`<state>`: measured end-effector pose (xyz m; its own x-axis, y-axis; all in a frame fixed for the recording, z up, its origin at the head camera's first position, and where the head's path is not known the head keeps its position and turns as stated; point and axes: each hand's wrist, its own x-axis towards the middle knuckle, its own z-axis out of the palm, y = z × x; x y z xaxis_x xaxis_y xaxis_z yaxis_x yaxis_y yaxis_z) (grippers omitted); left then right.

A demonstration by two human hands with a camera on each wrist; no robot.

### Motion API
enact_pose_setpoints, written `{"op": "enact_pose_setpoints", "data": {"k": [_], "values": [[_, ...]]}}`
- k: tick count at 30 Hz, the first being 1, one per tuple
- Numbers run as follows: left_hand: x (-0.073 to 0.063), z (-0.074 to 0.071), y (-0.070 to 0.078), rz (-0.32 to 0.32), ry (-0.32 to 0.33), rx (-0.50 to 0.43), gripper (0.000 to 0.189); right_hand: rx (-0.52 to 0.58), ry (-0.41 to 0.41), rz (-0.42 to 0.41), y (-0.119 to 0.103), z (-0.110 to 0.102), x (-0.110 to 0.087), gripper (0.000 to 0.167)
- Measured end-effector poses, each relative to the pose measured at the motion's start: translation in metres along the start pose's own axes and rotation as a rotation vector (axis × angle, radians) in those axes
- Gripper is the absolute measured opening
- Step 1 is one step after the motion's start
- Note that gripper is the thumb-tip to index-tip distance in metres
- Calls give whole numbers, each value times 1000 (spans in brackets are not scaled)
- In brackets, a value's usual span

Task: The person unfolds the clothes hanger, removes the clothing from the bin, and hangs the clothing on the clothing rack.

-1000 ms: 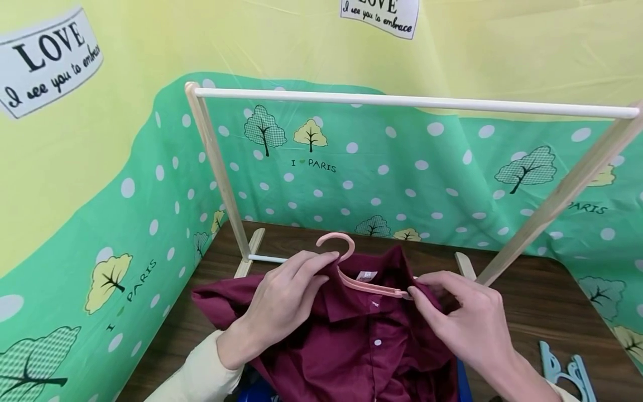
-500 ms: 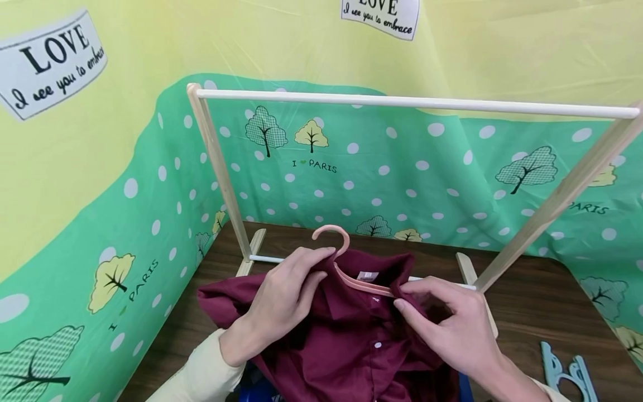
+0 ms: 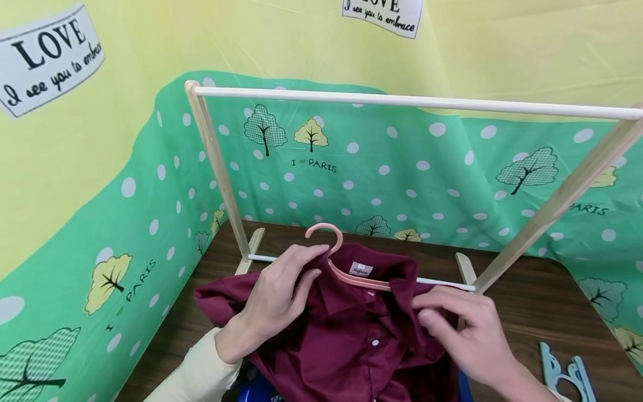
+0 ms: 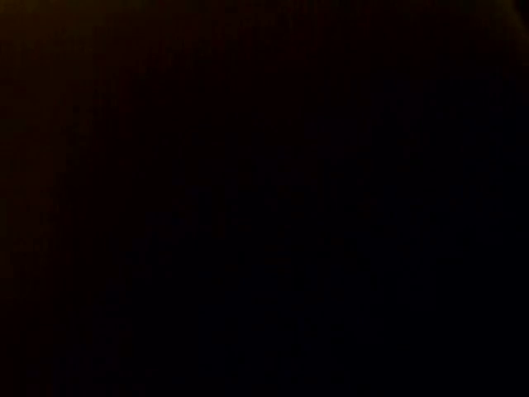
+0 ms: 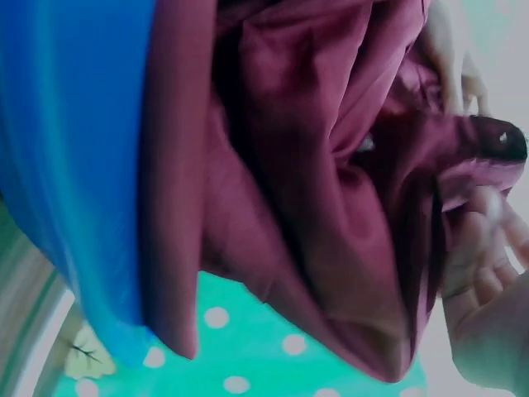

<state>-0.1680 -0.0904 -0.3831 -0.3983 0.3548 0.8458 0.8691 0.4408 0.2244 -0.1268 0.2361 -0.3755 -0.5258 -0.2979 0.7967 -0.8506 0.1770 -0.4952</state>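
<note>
A maroon buttoned shirt (image 3: 346, 352) lies collar up in front of me in the head view. Inside its collar runs a pink hanger (image 3: 339, 241), the hook sticking out above. My left hand (image 3: 276, 296) pinches the collar's left side at the base of the hook. On the right side of the collar, my right hand (image 3: 472, 329) holds the cloth between thumb and forefinger. The hanger's right end is hidden under the shirt. The right wrist view shows shirt folds and the right hand's fingers at the fabric. The left wrist view is dark.
Behind the shirt stands a wooden rack with a white top rail (image 3: 402, 101) and a white lower rail. A light-blue folding hanger (image 3: 567, 371) lies on the dark wooden table (image 3: 532, 312) at right. Something blue (image 3: 253, 389) shows beneath the shirt. Printed cloth (image 3: 351, 184) surrounds the table.
The hanger's hook and collar have shifted slightly left. The hanger's right end, visible a second ago, is now covered by the collar. My right hand has moved from the collar edge down and right.
</note>
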Motion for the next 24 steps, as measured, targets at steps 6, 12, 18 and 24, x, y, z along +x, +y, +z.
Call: {"op": "enact_pose_setpoints", "data": {"k": [6,12,18,24], "values": [[0,0,1,27,2,-5,33,-16,255,343,8,-17,8,28],[1,0,2,39,10,-5,32,-422,-78,430,10,-23,17,34],[1,2,3,33,15,-2,33,-460,-234,285,8,-16,17,47],[0,4,3,29,8,-20,33,-507,-291,151,4,-5,16,68]]}}
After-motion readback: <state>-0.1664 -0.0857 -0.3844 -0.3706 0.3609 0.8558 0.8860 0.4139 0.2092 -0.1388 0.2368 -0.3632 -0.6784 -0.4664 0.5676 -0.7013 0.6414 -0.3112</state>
